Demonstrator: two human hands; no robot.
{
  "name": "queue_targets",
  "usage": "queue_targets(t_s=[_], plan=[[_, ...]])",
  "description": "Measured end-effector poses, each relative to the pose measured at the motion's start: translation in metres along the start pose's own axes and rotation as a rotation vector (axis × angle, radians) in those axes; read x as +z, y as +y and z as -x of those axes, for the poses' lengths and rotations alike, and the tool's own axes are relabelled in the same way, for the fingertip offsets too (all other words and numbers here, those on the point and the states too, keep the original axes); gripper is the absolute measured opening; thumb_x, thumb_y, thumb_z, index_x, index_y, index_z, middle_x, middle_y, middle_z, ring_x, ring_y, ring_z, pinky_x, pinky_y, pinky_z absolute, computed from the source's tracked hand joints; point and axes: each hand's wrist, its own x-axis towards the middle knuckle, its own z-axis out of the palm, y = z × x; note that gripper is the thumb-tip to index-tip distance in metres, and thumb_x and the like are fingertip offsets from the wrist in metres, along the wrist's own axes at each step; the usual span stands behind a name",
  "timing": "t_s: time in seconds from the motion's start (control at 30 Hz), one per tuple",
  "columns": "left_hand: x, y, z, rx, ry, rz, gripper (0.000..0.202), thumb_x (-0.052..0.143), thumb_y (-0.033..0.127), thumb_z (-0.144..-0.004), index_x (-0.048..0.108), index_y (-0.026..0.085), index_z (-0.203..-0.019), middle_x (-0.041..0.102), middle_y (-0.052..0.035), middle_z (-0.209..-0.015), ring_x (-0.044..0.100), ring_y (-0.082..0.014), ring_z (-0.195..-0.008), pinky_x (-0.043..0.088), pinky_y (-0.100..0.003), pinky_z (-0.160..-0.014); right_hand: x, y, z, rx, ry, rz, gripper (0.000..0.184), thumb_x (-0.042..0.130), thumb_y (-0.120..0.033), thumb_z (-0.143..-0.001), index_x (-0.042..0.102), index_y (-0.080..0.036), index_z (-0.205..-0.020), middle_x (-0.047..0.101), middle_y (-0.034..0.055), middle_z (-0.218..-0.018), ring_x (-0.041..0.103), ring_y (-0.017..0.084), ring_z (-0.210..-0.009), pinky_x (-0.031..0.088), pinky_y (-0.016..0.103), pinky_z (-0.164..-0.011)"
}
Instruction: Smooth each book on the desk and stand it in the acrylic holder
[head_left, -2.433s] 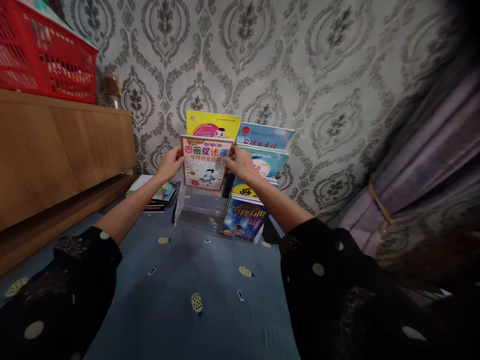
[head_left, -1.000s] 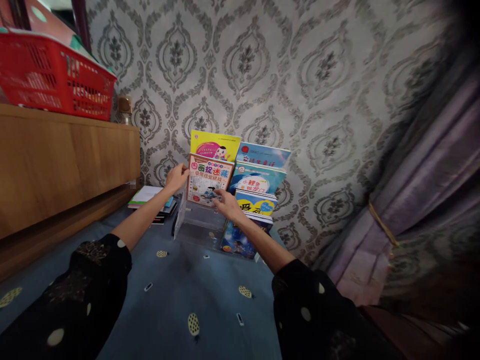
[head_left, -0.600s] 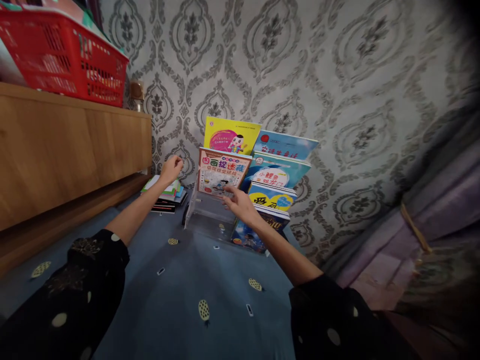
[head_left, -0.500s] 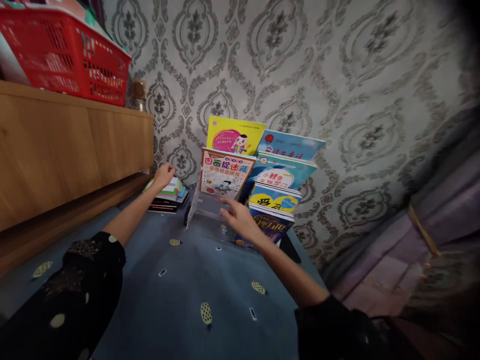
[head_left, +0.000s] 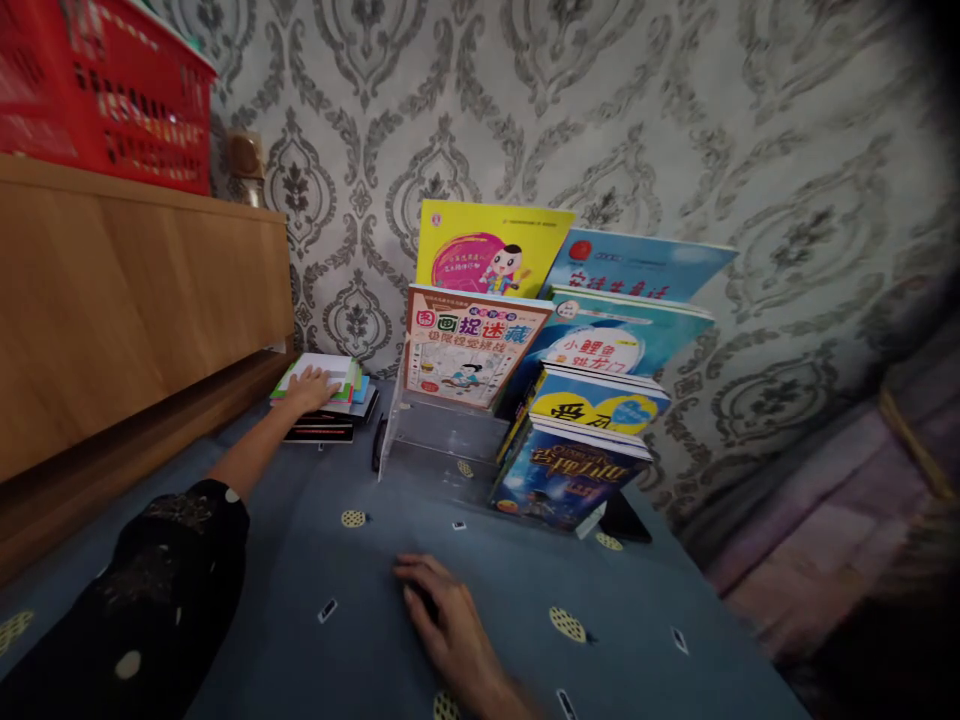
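A clear tiered stand [head_left: 442, 440] on the blue patterned cloth [head_left: 360, 600] holds several children's books. A pink-titled maze book [head_left: 469, 345] stands in its left column, in front of a yellow book [head_left: 487, 250]. My left hand [head_left: 309, 388] lies flat, fingers spread, on the white top book of a small stack [head_left: 330, 385] left of the stand. My right hand [head_left: 442, 625] rests palm down on the cloth in front of the stand, fingers apart, holding nothing.
A wooden cabinet [head_left: 112, 300] runs along the left with a red basket [head_left: 97, 95] on top. Patterned wallpaper [head_left: 600, 110] is behind the stand. Blue books [head_left: 600, 400] fill the stand's right column. A purple curtain [head_left: 862, 470] hangs at right.
Both hands let go of the maze book, which now stands in the rack. My left hand moved left and down onto the stack; my right hand drew back and dropped onto the cloth.
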Motion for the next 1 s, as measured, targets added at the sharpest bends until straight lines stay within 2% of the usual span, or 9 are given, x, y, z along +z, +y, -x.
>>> queue_targets(t_s=[0.13,0.23,0.4,0.53,0.63,0.73,0.8,0.93,1.0], plan=[[0.002,-0.006,-0.02,0.007,-0.083,-0.058,0.063,0.026,0.056,-0.096,0.047,0.021,-0.144,0.038,-0.0152,-0.155,0.026,-0.0358,-0.146,0.025,-0.061,-0.111,-0.006,-0.001,0.001,0.006,-0.017,-0.03,0.028,0.048,-0.034,-0.096,0.068,-0.029,-0.116,0.065,0.0086,-0.128,0.059,0.025,-0.123,0.049,0.045,-0.104],[-0.002,-0.01,-0.021,0.04,-0.118,-0.098,0.063,0.025,0.057,-0.096,0.047,0.023,-0.144,0.039,-0.0136,-0.155,0.025,-0.0358,-0.146,0.023,-0.062,-0.111,-0.01,-0.006,-0.003,0.016,-0.04,-0.069,0.029,0.045,-0.035,-0.098,0.069,-0.028,-0.114,0.066,0.0093,-0.126,0.06,0.025,-0.121,0.049,0.044,-0.103],[-0.019,-0.015,0.005,0.116,-0.172,-0.135,0.063,0.026,0.064,-0.094,0.05,0.03,-0.142,0.043,-0.0083,-0.153,0.024,-0.0386,-0.146,0.02,-0.068,-0.109,-0.014,-0.013,-0.011,0.002,-0.056,-0.114,0.029,0.045,-0.034,-0.097,0.071,-0.026,-0.106,0.068,0.0099,-0.119,0.064,0.024,-0.113,0.051,0.043,-0.098],[-0.028,-0.023,0.032,0.184,-0.25,-0.167,0.074,0.044,0.068,-0.087,0.038,0.03,-0.15,0.031,-0.0107,-0.159,0.02,-0.0415,-0.147,0.022,-0.071,-0.107,-0.014,-0.015,-0.013,-0.045,-0.019,-0.1,0.027,0.046,-0.032,-0.096,0.071,-0.025,-0.104,0.069,0.0102,-0.117,0.065,0.024,-0.111,0.052,0.042,-0.096],[-0.029,-0.027,0.048,0.236,-0.236,-0.22,0.07,0.052,0.049,-0.089,0.032,0.027,-0.153,0.029,-0.0124,-0.159,0.023,-0.0382,-0.147,0.025,-0.067,-0.109,-0.014,-0.016,-0.014,-0.066,-0.023,-0.088,0.026,0.046,-0.03,-0.095,0.071,-0.024,-0.102,0.07,0.0098,-0.114,0.066,0.023,-0.108,0.052,0.041,-0.094],[-0.03,-0.027,0.062,0.255,-0.153,-0.231,0.057,0.038,0.023,-0.094,0.036,0.022,-0.151,0.037,-0.012,-0.156,0.033,-0.0294,-0.144,0.031,-0.052,-0.113,-0.014,-0.018,-0.014,-0.094,-0.026,-0.082,0.027,0.045,-0.026,-0.095,0.071,-0.022,-0.101,0.07,0.0103,-0.113,0.066,0.023,-0.106,0.052,0.04,-0.093],[-0.031,-0.022,0.076,0.265,-0.107,-0.235,0.057,0.031,0.014,-0.094,0.038,0.02,-0.15,0.041,-0.0112,-0.154,0.037,-0.0254,-0.142,0.035,-0.043,-0.113,-0.013,-0.019,-0.013,-0.105,-0.021,-0.078,0.026,0.046,-0.023,-0.094,0.071,-0.021,-0.101,0.07,0.0106,-0.113,0.066,0.022,-0.106,0.052,0.04,-0.093],[-0.024,-0.01,0.12,0.257,-0.019,-0.282,0.061,0.031,0.007,-0.091,0.041,0.021,-0.149,0.043,-0.0127,-0.152,0.039,-0.0284,-0.141,0.039,-0.047,-0.109,-0.01,-0.015,-0.013,-0.113,-0.014,-0.064,0.025,0.049,-0.017,-0.09,0.071,-0.02,-0.101,0.07,0.0101,-0.113,0.065,0.022,-0.107,0.05,0.038,-0.095],[-0.015,-0.002,0.151,0.262,-0.033,-0.323,0.059,0.028,0.005,-0.092,0.042,0.017,-0.147,0.041,-0.0142,-0.153,0.04,-0.0288,-0.141,0.042,-0.048,-0.107,-0.009,-0.011,-0.014,-0.127,-0.019,-0.059,0.025,0.05,-0.015,-0.089,0.072,-0.02,-0.1,0.07,0.0095,-0.112,0.065,0.021,-0.107,0.05,0.037,-0.095]])
